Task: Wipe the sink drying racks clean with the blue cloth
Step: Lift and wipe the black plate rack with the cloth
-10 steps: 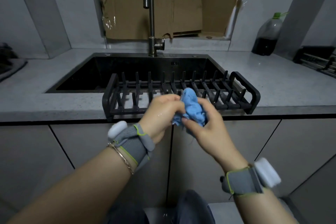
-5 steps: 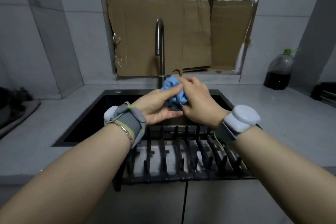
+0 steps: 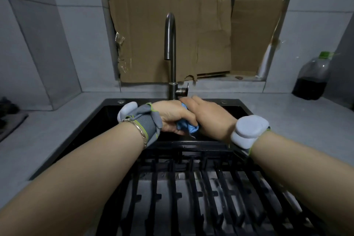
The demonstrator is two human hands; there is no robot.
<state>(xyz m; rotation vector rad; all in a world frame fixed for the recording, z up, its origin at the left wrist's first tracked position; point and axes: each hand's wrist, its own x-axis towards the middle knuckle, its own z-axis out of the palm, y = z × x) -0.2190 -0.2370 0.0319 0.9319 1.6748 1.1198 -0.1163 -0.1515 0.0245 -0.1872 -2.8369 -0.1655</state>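
Grey countertop [image 3: 57, 136] and black sink [image 3: 111, 119] fill mid-frame; a crumpled blue cloth [image 3: 186, 125] is gripped at centre by the left hand [image 3: 173, 116], seemingly enclosed by the right hand [image 3: 209, 118], above the black slatted drying rack [image 3: 191, 193].

Cloth [image 3: 186, 128] held between left hand [image 3: 172, 116] and right hand [image 3: 210, 119], above sink [image 3: 109, 119]. Just behind grip: faucet [image 3: 170, 44]; cardboard [image 3: 162, 34] farther behind. Before and below grip, nearer the body: drying rack [image 3: 191, 188], across sink's front edge. Far right of grip, farther back: bottle [image 3: 311, 80] standing on countertop [image 3: 287, 113].
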